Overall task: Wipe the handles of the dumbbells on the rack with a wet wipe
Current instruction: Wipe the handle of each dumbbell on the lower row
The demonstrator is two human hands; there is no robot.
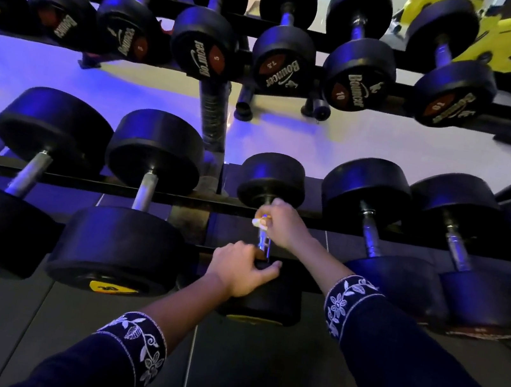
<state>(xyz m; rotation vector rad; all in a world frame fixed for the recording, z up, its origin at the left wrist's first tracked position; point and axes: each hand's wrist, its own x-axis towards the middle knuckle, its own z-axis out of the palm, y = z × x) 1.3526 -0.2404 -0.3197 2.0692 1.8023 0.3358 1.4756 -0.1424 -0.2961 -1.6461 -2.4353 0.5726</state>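
Observation:
A small black dumbbell (271, 179) lies in the middle of the lower tier of the rack (81, 183). My right hand (283, 222) grips the upper part of its metal handle (262, 243), with a white wet wipe (259, 222) wrapped around the bar under my fingers. My left hand (240, 269) holds the near black head of the same dumbbell, fingers curled over its top edge. Both forearms wear dark sleeves with white embroidered cuffs.
Larger dumbbells (143, 195) sit left and right of mine on the lower tier. The upper tier holds a row of smaller dumbbells (285, 37) marked Bouncer. A yellow machine (507, 29) stands at the top right. Dark floor tiles lie below.

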